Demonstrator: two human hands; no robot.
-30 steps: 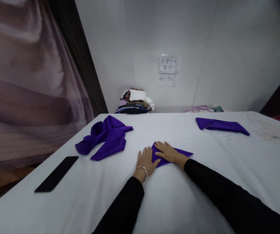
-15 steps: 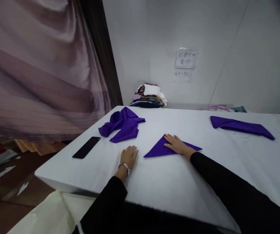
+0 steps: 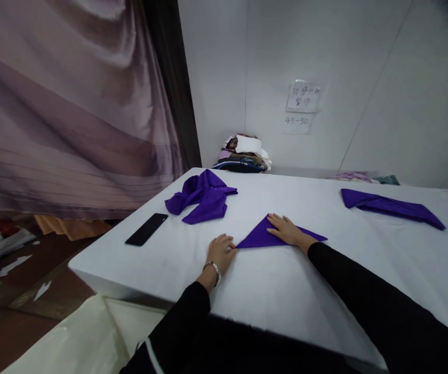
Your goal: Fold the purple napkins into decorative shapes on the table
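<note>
A purple cloth napkin (image 3: pixel 255 236), folded into a triangle, lies on the white-covered table. My left hand (image 3: pixel 221 251), with a silver band at the wrist, has its thumb and forefinger together on the napkin's left corner. Across the right part of the triangle my right hand (image 3: pixel 285 229) rests flat, fingers spread, covering some of the cloth. Behind my left hand is a crumpled purple cloth (image 3: pixel 208 196). Farther right lies another purple cloth (image 3: pixel 395 206), folded into a long band.
A black phone-like slab (image 3: pixel 146 229) lies near the left edge of the table (image 3: pixel 278 301). Folded clothes (image 3: pixel 243 153) are stacked beyond the far edge, below handwritten paper signs (image 3: pixel 302 97). A pinkish curtain (image 3: pixel 71 114) hangs at the left.
My left hand has moved right and its fingers have closed on the triangle's left corner. My right hand stays flat on the cloth. The view has shifted slightly.
</note>
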